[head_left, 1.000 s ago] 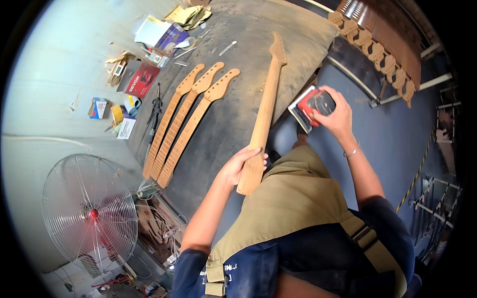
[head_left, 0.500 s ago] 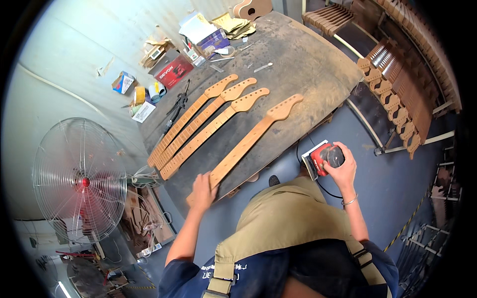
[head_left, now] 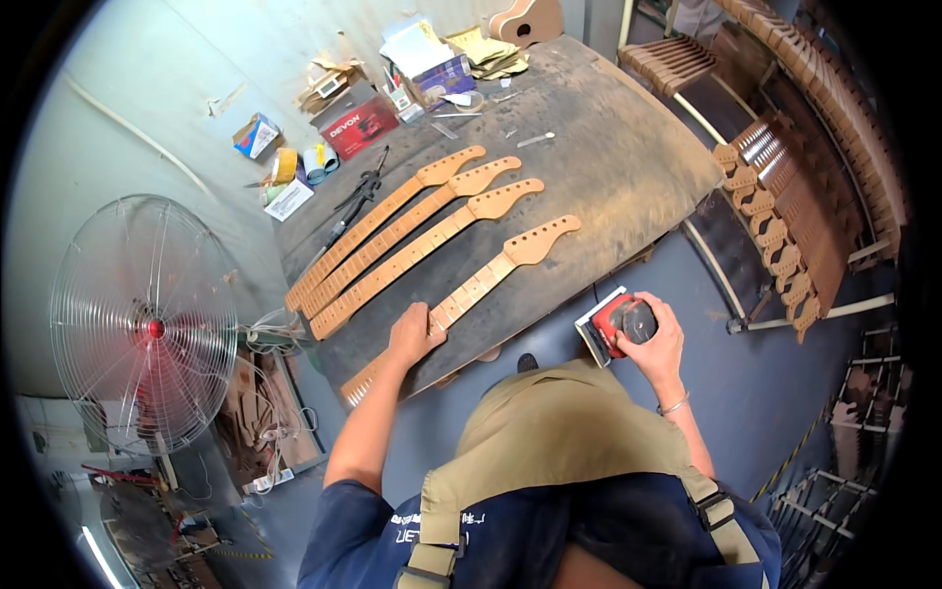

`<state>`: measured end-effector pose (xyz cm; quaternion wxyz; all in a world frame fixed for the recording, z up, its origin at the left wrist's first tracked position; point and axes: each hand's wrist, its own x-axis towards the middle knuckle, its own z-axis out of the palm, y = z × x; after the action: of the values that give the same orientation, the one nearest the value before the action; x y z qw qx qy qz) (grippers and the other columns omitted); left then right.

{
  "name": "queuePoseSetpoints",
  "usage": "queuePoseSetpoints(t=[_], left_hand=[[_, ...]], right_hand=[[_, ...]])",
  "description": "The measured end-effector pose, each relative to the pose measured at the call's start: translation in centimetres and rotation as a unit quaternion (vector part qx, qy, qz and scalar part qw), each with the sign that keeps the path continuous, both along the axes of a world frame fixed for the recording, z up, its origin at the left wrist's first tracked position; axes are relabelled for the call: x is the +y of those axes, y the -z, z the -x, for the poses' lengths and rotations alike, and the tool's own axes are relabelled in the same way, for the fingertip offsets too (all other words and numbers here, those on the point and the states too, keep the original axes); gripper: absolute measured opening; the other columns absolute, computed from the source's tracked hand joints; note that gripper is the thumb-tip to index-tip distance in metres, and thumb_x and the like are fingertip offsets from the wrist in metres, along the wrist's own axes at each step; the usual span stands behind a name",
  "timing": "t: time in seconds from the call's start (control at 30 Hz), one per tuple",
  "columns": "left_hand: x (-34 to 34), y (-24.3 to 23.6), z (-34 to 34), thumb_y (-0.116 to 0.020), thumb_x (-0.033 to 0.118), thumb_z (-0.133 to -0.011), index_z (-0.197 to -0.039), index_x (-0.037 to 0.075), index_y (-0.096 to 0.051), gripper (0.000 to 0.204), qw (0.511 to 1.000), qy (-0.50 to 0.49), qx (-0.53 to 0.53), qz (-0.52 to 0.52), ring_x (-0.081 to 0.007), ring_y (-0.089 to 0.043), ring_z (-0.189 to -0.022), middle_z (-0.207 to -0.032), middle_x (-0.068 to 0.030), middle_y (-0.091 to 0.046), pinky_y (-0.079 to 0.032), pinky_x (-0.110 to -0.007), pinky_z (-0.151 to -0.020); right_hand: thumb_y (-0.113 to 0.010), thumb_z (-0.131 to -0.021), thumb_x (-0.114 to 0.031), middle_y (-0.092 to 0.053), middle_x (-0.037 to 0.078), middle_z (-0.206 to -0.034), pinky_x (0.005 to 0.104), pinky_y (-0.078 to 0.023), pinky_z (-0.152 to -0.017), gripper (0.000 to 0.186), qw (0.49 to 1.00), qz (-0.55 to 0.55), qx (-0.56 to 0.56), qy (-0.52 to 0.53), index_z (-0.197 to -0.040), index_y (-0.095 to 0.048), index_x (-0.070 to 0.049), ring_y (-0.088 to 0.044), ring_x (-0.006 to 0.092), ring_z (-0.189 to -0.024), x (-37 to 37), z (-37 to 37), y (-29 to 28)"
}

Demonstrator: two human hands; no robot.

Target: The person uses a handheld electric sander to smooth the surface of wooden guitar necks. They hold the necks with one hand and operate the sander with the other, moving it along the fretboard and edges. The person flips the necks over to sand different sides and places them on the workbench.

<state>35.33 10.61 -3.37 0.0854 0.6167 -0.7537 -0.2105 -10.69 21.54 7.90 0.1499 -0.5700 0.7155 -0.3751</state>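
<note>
My left hand (head_left: 412,337) grips a wooden guitar neck (head_left: 486,273) lying fretboard up on the dark worktable, its headstock toward the back right and its heel near the front left. My right hand (head_left: 659,344) is wrapped round a red and black electric sander (head_left: 620,319), held off the table's front right edge. Beyond the held neck, three more necks (head_left: 412,255) lie side by side on the table, frets showing. A dark tool, too small to make out, (head_left: 360,196) lies to their left.
The worktable (head_left: 648,137) has boxes (head_left: 355,126) and papers (head_left: 491,54) at its back. A caged fan (head_left: 137,324) stands at left. Racks of necks (head_left: 760,211) are at right. A guitar body (head_left: 525,22) is behind the table.
The neck my left hand holds has turned from back up to fretboard up and now lies along the table's front edge. My left hand has moved along it. The sander has moved slightly lower.
</note>
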Motion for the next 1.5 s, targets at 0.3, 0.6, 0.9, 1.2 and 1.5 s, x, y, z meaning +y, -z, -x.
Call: queuePoseSetpoints(t=[0.3, 0.6, 0.9, 1.2, 1.5], left_hand=[[1.2, -16.1, 4.3, -0.095, 0.016, -0.082, -0.119, 0.003, -0.063, 0.05, 0.927, -0.138, 0.279, 0.208, -0.016, -0.076, -0.088, -0.096, -0.0088, -0.077, -0.06, -0.032, -0.082], [2.5, -17.8, 0.9, -0.068, 0.013, -0.111, -0.133, -0.006, -0.061, 0.03, 0.693, -0.308, 0.651, 0.034, -0.0285, -0.079, -0.109, -0.123, -0.018, -0.077, -0.066, -0.04, -0.097], [5.1, 0.5, -0.8, -0.063, 0.007, -0.112, -0.146, -0.017, -0.049, 0.044, 0.455, -0.47, 0.751, -0.093, -0.0444, -0.066, -0.134, -0.144, -0.0308, -0.064, -0.056, -0.053, -0.12], [2.4, 3.4, -0.5, -0.066, 0.013, -0.112, -0.126, -0.021, -0.058, 0.038, 0.474, -0.458, 0.744, -0.109, -0.0417, -0.075, -0.12, -0.129, -0.0341, -0.07, -0.065, -0.043, -0.11], [-6.5, -1.7, -1.6, -0.084, 0.016, -0.094, -0.114, 0.002, -0.074, 0.026, 0.912, -0.274, 0.306, 0.022, -0.0253, -0.075, -0.09, -0.099, -0.0124, -0.078, -0.059, -0.037, -0.075]], right_hand=[[-0.089, -0.066, -0.013, -0.074, 0.011, -0.113, 0.0424, -0.059, -0.097, 0.065, 1.0, 0.001, -0.021, -0.003, -0.128, -0.07, -0.012, -0.074, 0.0335, -0.106, -0.3, 0.5, 1.2], [-0.09, -0.066, -0.013, -0.073, 0.013, -0.116, 0.0429, -0.059, -0.098, 0.067, 0.999, -0.011, -0.016, -0.042, -0.13, -0.069, -0.01, -0.073, 0.0348, -0.108, -2.3, 0.8, 2.0], [-0.087, -0.068, -0.009, -0.074, 0.014, -0.121, 0.0435, -0.057, -0.102, 0.067, 0.997, -0.024, -0.003, -0.069, -0.132, -0.069, -0.01, -0.072, 0.0367, -0.113, -3.2, 1.1, 1.4], [-0.087, -0.068, -0.009, -0.073, 0.015, -0.126, 0.0438, -0.056, -0.105, 0.069, 0.997, -0.023, 0.007, -0.067, -0.134, -0.068, -0.008, -0.072, 0.0372, -0.117, -3.6, 1.5, 1.9], [-0.088, -0.066, -0.01, -0.073, 0.013, -0.121, 0.0432, -0.058, -0.1, 0.068, 1.0, -0.008, -0.005, -0.029, -0.131, -0.067, -0.01, -0.072, 0.0361, -0.112, -2.8, 0.4, 1.1]])
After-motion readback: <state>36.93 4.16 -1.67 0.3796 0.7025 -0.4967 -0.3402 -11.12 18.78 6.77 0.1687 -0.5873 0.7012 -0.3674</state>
